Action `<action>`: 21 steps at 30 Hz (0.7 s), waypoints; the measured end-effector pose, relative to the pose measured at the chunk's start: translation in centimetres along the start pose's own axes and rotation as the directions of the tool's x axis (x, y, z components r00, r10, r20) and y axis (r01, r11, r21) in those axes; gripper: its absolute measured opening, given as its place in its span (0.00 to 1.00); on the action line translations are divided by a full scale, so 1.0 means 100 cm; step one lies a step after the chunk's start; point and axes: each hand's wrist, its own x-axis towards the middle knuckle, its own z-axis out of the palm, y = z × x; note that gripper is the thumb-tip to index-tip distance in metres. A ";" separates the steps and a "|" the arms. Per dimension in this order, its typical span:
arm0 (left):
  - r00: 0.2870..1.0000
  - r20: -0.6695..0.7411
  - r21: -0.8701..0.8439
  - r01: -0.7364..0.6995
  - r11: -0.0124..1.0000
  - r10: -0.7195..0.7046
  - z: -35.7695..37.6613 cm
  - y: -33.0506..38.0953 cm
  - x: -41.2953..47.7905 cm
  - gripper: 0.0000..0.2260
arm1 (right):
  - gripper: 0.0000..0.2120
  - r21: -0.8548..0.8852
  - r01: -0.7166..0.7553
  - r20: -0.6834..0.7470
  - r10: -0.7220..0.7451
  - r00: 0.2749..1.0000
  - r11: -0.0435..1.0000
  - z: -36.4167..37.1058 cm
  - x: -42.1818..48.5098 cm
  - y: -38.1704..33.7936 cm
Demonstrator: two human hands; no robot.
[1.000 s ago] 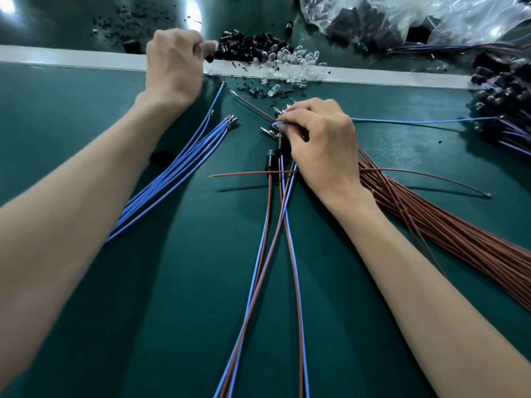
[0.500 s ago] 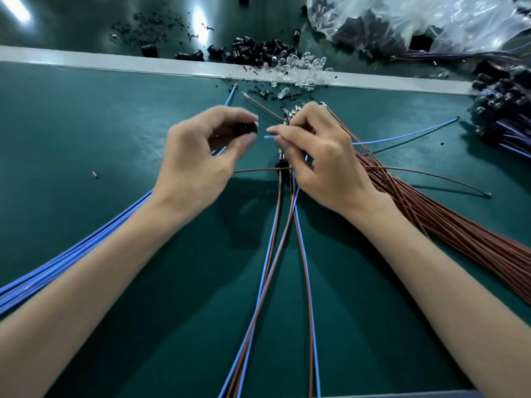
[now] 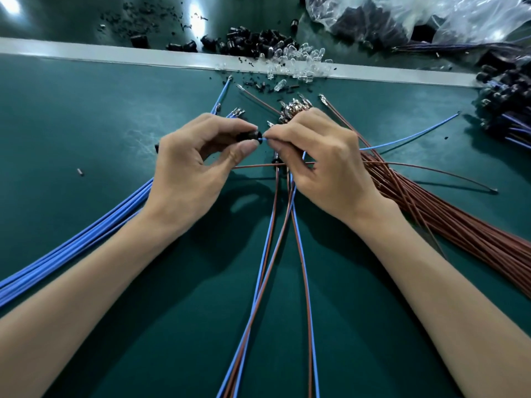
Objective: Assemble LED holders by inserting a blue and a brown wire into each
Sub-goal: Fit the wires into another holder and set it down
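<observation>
Left hand pinches a black holder between thumb and forefinger, other fingers curled under. Right hand pinches the end of a blue wire, with its tip right at the holder's rear opening. Both are held up above the surface. How far the wire is in can't be told; fingers hide it.

Looks like the blue insertion; no brown wire in this holder yet. To do it well:
- Grip close to the terminal so the wire doesn't buckle.
- Keep the holder still.
- Line up with the slot and push straight until it seats.
- Next, take a brown wire from the right.

Under the hands, blue-and-brown wire pairs run toward the viewer, probably finished units. A loose brown wire lies across them.

Blue bundle fans out to the left and brown bundle to the right, with its metal terminals just beyond the right hand.

Farther back, a white strip crosses the green surface. On it sit spare black holders and clear LEDs. A plastic bag of dark parts is top right. A dark wired heap lies at the right edge.

Lamp glare on the far surface; nothing else of the room shows.
</observation>
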 end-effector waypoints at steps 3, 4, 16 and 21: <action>0.999 0.019 0.046 -0.049 0.998 0.048 -0.001 0.000 0.000 0.10 | 0.05 -0.017 0.018 -0.001 -0.018 1.000 1.000 0.000 0.000 0.000; 0.997 0.029 0.059 -0.067 0.996 0.065 -0.001 -0.001 0.000 0.11 | 0.05 -0.020 0.021 0.003 -0.021 1.000 1.000 0.000 0.000 0.001; 0.998 0.013 0.101 -0.068 0.993 0.067 -0.002 -0.002 -0.001 0.10 | 0.04 0.068 -0.063 0.085 0.057 0.995 0.996 -0.005 0.001 -0.002; 0.997 0.035 0.114 -0.079 0.990 0.076 -0.002 -0.002 -0.001 0.10 | 0.02 0.085 -0.129 0.012 0.128 0.992 0.988 -0.002 0.001 -0.005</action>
